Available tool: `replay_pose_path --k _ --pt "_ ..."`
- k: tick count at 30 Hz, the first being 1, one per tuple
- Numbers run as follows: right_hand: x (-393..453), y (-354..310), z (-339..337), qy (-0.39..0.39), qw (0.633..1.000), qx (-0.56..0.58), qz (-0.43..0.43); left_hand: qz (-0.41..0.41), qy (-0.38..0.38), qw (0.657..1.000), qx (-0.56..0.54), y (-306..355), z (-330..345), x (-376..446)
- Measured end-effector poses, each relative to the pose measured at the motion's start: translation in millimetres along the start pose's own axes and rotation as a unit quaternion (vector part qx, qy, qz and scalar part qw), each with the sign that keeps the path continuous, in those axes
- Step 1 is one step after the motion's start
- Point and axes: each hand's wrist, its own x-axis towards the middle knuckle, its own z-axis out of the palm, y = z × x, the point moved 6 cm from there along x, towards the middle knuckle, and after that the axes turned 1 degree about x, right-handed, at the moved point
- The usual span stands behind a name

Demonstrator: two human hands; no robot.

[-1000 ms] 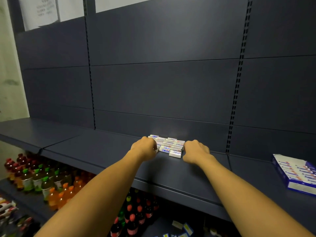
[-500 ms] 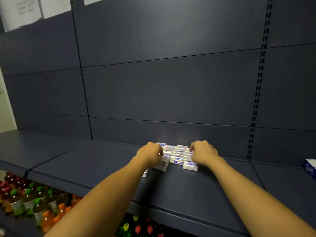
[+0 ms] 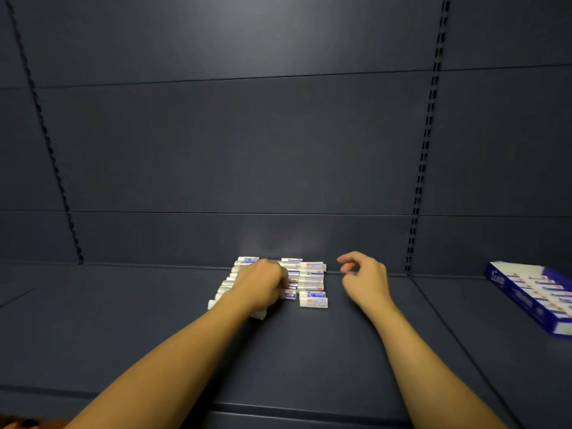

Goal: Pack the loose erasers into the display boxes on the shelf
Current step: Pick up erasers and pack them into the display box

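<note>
1. Erasers (image 3: 312,284): loose, sleeved, lying in rows on the shelf (image 3: 340,351) against its back panel. None is packed yet.
2. Left hand (image 3: 261,286): rests on the left rows, its fingers curled down among the erasers. Whether they pinch one cannot be told, because the hand hides them.
3. Right hand (image 3: 365,278): has lifted off the pile since half a second ago, when it pressed the right column. It now hovers just beside that column, fingers (image 3: 346,261) loosely curled and apart, holding nothing.
4. Meaning: squaring the pile appears finished; the next step is likely picking up erasers for transfer.
5. Display box (image 3: 535,294): lies well apart beyond the right fingers, with erasers inside. Earlier, only its corner showed at the frame edge.
</note>
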Motion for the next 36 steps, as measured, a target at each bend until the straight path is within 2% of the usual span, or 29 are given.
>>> replay_pose_path --k 4,7,10,14,18,24,30,36 --pt "2 -5 10 -0.005 0.999 -0.023 -0.042 0.028 -0.013 1.000 -0.005 -4 2 7" --pt "6 -11 15 -0.002 0.995 -0.040 -0.093 0.032 -0.009 0.998 -0.050 -11 -3 12" --pt "3 -6 15 -0.008 0.992 -0.061 -0.112 0.027 0.042 0.993 -0.106 -19 -13 12" --pt "3 6 20 -0.082 0.980 -0.123 -0.133 0.028 0.102 0.984 -0.145 -25 -13 8" --pt "1 -3 29 -0.127 0.967 -0.146 -0.167 0.052 0.141 0.981 -0.124 -22 -15 7" --pt "-1 -7 40 -0.168 0.953 -0.186 -0.169 0.067 0.105 0.988 -0.094 -18 -3 6" --pt "-10 -13 53 -0.221 0.939 -0.209 -0.161 0.067 0.105 0.989 -0.084 -17 -4 6" --pt "-13 -16 55 -0.225 0.934 -0.225 -0.161 0.061 0.096 0.990 -0.087 -18 -2 4"
